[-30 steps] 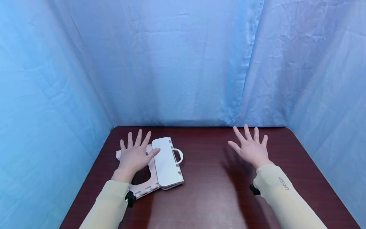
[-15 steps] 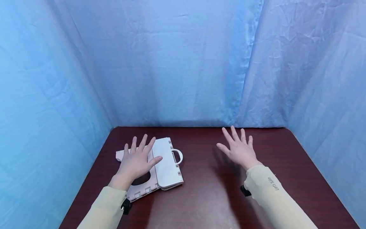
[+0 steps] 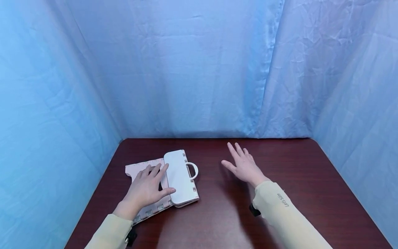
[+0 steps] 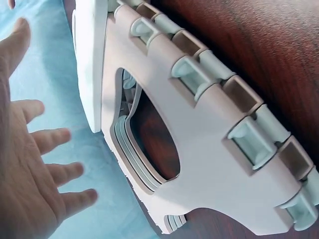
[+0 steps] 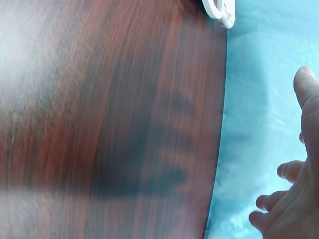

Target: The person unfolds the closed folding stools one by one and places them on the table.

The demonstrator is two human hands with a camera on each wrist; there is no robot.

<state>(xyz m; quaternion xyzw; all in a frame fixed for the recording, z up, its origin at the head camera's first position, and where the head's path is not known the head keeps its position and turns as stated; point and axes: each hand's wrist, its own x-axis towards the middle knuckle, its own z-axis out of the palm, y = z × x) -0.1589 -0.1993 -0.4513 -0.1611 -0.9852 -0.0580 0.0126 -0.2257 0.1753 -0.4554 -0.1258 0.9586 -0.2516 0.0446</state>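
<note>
Pale blue curtains (image 3: 199,69) are hanging across the back and both sides, enclosing a dark red-brown, wood-grained table (image 3: 217,221) at the bottom of the frame.

Item: a folded plastic piece (image 3: 177,173) is lying on the table, left of centre in the head view. Its white panel (image 3: 180,186) is facing up with rounded corners, and a white loop handle (image 3: 197,170) is projecting from its right edge. Its body (image 4: 199,144) is showing pale pink, extending from under the panel toward the left.

Cut-out and recesses: a large rounded cut-out is piercing the body; dark tabletop is showing through it, and stacked layers (image 4: 132,154) in pink and pale green are lining its inner wall. Along the hinged edge, pale green knuckles (image 4: 194,77) are sitting in notches between pink sections.

Hands: the left hand (image 3: 144,190) is hovering over the body, fingers loosely spread and holding nothing, thumb reaching across the panel; in the left wrist view its fingers are standing clear of the piece. The right hand (image 3: 247,169) is hanging above the table, right of centre, thumb apart from the extended fingers, gripping nothing and casting a shadow below.
</note>
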